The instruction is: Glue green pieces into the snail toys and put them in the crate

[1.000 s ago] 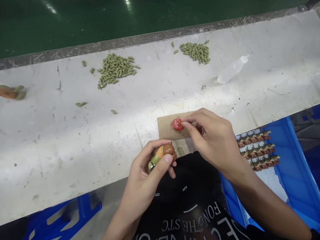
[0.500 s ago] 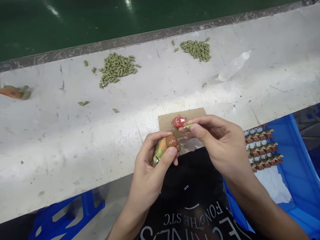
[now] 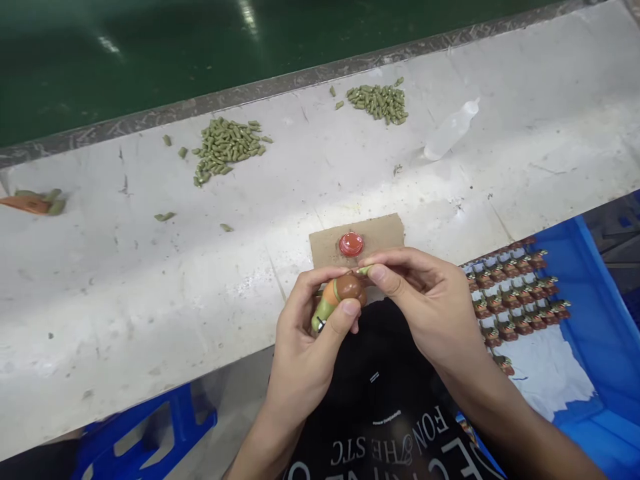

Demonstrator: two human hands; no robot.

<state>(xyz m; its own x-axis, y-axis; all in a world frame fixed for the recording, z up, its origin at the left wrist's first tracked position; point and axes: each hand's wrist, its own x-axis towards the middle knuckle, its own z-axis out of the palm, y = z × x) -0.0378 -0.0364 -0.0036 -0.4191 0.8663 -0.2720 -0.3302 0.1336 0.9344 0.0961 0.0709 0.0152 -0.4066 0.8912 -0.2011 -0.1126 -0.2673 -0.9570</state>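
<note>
We hold the figure (image 3: 336, 298) in our left hand (image 3: 305, 347), fingers wrapped round its green body and the thumb pressed under its brown head, just over the near edge of the bench (image 3: 150, 280). Our right hand (image 3: 425, 307) pinches a small green peg (image 3: 365, 270) between thumb and forefinger, its tip touching the head. The figure looks like hard, light, glossy plastic, likely slippery, so we judge the waist the safest place to grip. The peg seems tiny and stiff, easy to drop; it is best held near its rear end. A red cap (image 3: 351, 244) sits on the card (image 3: 380, 233) just beyond.
</note>
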